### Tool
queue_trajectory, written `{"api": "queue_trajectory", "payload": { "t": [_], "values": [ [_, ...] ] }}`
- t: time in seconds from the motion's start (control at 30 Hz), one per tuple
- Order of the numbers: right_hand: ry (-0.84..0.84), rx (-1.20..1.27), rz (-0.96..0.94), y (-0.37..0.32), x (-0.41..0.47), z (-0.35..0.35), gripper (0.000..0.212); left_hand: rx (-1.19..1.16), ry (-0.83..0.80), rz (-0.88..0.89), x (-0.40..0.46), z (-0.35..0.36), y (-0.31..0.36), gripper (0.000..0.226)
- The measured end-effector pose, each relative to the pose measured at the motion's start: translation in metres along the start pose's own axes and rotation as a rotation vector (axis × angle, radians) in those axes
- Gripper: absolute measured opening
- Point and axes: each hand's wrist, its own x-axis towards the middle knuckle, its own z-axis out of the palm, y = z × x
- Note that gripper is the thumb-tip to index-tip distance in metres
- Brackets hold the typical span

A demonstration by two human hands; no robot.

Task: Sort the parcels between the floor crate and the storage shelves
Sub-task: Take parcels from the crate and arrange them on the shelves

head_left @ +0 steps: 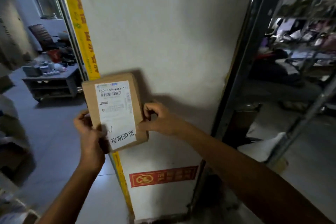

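The white shipping label [116, 109] on the brown cardboard parcel [114, 112], held between the left hand [89, 132] and the right hand [158, 120], read "159-159-K02-1" above a barcode, the last characters unclear. By the left thumb, large black characters read "超期滞留". Below the hands, a red wall sign [162, 176] bore a prohibition symbol; its characters were too blurred to read. The writing on the yellow strip [80, 22] above the hands was likewise unreadable.

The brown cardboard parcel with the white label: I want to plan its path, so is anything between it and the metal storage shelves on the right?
Yes. The brown cardboard parcel, held by the left hand and right hand, faces a white wall pillar. The metal storage shelves lie beyond its right edge.
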Motion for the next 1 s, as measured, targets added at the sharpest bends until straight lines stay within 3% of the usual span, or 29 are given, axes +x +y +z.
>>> {"api": "queue_trajectory", "payload": {
  "t": [0.2,0.37,0.53,1.0],
  "values": [
    [0.064,-0.046,0.025,0.008,-0.018,-0.032,0.046,0.045,-0.116,-0.032,0.009,0.036,-0.006,0.06],
    [0.181,-0.013,0.084,0.023,-0.043,-0.046,0.046,0.071,-0.238,0.028,0.004,0.062,-0.026,0.048],
    [0.305,0.009,0.215,0.043,-0.091,-0.062,0.031,0.06,-0.452,-0.041,-0.007,0.096,-0.039,0.044],
    [0.963,-0.007,0.527,0.076,-0.293,-0.051,0.044,0.087,-1.135,-0.406,-0.121,0.202,-0.1,0.05]
  ]
}}
